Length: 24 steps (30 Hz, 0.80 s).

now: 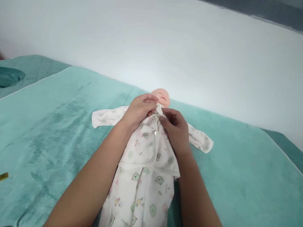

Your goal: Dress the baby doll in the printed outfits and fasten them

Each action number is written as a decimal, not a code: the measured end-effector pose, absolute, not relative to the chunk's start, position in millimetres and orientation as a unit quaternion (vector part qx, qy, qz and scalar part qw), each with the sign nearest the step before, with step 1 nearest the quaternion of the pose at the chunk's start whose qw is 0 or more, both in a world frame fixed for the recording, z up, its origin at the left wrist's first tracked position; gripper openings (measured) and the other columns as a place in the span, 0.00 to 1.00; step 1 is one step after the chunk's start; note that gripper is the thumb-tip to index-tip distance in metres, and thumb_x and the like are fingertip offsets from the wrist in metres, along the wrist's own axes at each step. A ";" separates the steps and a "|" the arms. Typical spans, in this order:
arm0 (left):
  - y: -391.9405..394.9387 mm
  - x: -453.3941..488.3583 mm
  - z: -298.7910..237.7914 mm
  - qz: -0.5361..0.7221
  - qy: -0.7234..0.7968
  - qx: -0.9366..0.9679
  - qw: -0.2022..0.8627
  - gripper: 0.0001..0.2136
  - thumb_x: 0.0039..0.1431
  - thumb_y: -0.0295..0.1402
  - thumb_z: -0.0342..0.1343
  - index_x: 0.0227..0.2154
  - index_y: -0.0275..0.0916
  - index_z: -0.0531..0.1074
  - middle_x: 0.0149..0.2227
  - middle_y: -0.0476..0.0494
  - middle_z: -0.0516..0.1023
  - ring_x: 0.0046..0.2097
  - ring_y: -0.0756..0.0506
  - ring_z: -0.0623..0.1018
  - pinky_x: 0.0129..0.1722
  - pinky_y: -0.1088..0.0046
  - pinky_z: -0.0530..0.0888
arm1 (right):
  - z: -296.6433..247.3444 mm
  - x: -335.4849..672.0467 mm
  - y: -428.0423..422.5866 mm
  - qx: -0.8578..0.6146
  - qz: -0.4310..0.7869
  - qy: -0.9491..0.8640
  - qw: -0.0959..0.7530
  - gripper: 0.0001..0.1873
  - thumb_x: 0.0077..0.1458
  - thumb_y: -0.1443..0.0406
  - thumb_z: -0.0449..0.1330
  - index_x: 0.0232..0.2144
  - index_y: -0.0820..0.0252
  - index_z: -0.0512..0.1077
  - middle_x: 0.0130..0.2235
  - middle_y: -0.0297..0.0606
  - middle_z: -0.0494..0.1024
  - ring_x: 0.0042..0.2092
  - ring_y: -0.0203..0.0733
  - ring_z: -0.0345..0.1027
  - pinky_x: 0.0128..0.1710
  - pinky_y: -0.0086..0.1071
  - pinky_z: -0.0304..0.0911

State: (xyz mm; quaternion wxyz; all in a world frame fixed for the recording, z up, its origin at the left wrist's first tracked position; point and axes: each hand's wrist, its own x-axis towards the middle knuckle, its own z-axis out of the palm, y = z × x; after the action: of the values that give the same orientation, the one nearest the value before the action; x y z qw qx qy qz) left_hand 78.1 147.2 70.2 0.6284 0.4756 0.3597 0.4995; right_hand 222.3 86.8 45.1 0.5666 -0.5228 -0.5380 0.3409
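A baby doll (pixel 163 95) lies on its back, its head towards the wall. It wears a white baby shirt (pixel 142 145) printed with small animals, sleeves spread to both sides. Matching printed trousers (pixel 151 195) lie below the shirt hem. At the neck, my left hand (pixel 140 110) pinches the collar (pixel 159 108) from the left, fingers closed. My right hand (pixel 175 124) grips the collar's other side between thumb and fingers. Just below the hands a button (pixel 155 132) shows on the shirt front. The fingertips partly cover the neckline.
A teal plush cover (pixel 236 164) with wrinkles lies under the doll. Behind it rises a white wall (pixel 142 41). A darker green quilted cloth (pixel 42 64) is at the far left, and a small yellow tag (pixel 4 176) lies at the left edge.
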 end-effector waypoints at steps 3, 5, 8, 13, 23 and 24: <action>145.9 77.8 67.9 0.508 0.355 0.473 0.626 0.11 0.42 0.23 0.60 0.31 0.38 0.73 0.25 0.53 0.70 0.23 0.55 0.66 0.23 0.78 0.63 | 48.2 221.7 87.2 -0.523 0.326 -0.567 0.546 0.17 0.53 0.61 0.64 0.46 0.51 0.74 0.51 0.36 0.78 0.54 0.43 0.70 0.57 0.41 0.64; 144.9 77.2 66.6 0.510 0.356 0.474 0.623 0.10 0.41 0.23 0.59 0.30 0.39 0.73 0.23 0.54 0.68 0.23 0.55 0.66 0.23 0.79 0.63 | 51.6 221.6 86.8 -0.530 0.319 -0.583 0.527 0.17 0.54 0.61 0.63 0.47 0.50 0.74 0.50 0.36 0.78 0.53 0.43 0.70 0.56 0.41 0.64; 144.1 75.8 65.4 0.512 0.351 0.473 0.626 0.09 0.42 0.23 0.59 0.29 0.38 0.73 0.23 0.54 0.67 0.23 0.55 0.66 0.23 0.79 0.63 | 54.7 222.0 86.3 -0.538 0.303 -0.597 0.512 0.16 0.55 0.61 0.62 0.46 0.50 0.74 0.49 0.35 0.78 0.52 0.43 0.70 0.56 0.41 0.63; 142.3 74.5 67.8 0.503 0.340 0.485 0.630 0.08 0.48 0.25 0.60 0.33 0.38 0.74 0.25 0.53 0.70 0.25 0.56 0.68 0.25 0.80 0.65 | 54.3 222.7 86.4 -0.532 0.280 -0.619 0.506 0.14 0.56 0.61 0.61 0.46 0.49 0.74 0.50 0.34 0.77 0.52 0.43 0.69 0.56 0.41 0.62; 143.7 74.6 66.1 0.510 0.359 0.474 0.622 0.09 0.46 0.25 0.61 0.34 0.38 0.73 0.25 0.53 0.70 0.23 0.56 0.68 0.24 0.80 0.65 | 56.4 222.0 85.9 -0.532 0.283 -0.624 0.498 0.13 0.57 0.62 0.61 0.46 0.50 0.74 0.50 0.33 0.77 0.52 0.42 0.68 0.57 0.40 0.61; 144.3 74.3 65.2 0.513 0.357 0.468 0.625 0.10 0.46 0.24 0.60 0.33 0.38 0.73 0.26 0.53 0.70 0.23 0.56 0.68 0.24 0.80 0.65 | 56.1 221.7 86.2 -0.532 0.283 -0.622 0.500 0.13 0.57 0.62 0.61 0.45 0.51 0.74 0.49 0.33 0.77 0.52 0.43 0.68 0.56 0.40 0.61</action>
State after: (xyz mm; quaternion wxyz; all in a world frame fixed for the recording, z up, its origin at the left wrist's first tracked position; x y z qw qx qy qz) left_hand 74.3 144.3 65.2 0.6247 0.4680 0.3567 0.5134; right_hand 221.7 86.2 56.1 0.4998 -0.5324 -0.6217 0.2832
